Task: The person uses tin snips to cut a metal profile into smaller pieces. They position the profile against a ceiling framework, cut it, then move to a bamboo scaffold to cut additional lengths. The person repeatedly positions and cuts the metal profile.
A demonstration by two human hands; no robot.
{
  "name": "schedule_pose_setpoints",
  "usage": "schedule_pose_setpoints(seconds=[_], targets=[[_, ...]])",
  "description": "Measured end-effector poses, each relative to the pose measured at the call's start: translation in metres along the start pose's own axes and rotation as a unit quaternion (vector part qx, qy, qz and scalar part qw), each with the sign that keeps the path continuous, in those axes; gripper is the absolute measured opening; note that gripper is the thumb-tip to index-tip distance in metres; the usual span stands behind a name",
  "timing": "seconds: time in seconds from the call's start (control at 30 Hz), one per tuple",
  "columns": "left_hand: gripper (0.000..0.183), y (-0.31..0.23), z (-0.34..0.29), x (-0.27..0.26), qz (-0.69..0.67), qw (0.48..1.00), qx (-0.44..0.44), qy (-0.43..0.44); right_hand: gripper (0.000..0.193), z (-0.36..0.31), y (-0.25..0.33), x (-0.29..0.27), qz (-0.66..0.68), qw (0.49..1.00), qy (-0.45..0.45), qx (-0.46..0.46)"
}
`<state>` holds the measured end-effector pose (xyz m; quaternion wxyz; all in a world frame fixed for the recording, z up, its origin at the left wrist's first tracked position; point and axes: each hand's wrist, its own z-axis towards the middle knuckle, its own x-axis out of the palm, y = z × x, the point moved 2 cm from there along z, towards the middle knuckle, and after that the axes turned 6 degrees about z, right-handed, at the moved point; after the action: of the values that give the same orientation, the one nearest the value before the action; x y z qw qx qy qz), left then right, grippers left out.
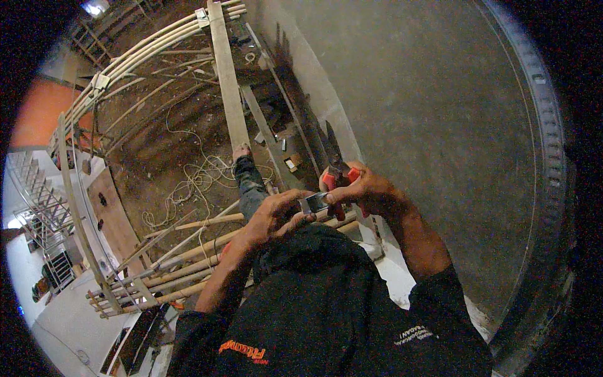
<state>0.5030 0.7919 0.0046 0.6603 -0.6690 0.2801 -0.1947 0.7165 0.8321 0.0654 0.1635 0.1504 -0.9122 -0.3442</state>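
In front of my chest, my left hand [276, 217] pinches a short grey metal channel piece [317, 202] between thumb and fingers. Close on its right, my right hand [375, 191] is closed round the red-handled tin snips [335, 154]. Their dark blades point away from me and stand slightly apart, with nothing between them. The thumb of the right hand reaches over to the metal piece and seems to touch it. My fingers hide part of the snips' handles.
My bare foot rests on a long wooden plank [227, 81]. Bamboo poles [182, 267] form scaffolding around me. Far below lie tangled rope [201, 179] and a small open box [291, 164]. A bare grey wall [433, 113] rises on the right. Metal stair railings [44, 195] show at far left.
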Motion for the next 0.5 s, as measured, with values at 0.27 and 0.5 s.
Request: schedule_pose_setpoints(seconds=[0.27, 0.5], targets=[[0.039, 0.002, 0.003, 0.004, 0.054, 0.991, 0.105, -0.055, 0.025, -0.012, 0.003, 0.0, -0.039, 0.998, -0.035, 0.029], [0.041, 0.003, 0.001, 0.009, 0.037, 0.99, 0.11, -0.083, 0.022, -0.011, -0.005, 0.005, -0.034, 0.997, -0.05, -0.041]])
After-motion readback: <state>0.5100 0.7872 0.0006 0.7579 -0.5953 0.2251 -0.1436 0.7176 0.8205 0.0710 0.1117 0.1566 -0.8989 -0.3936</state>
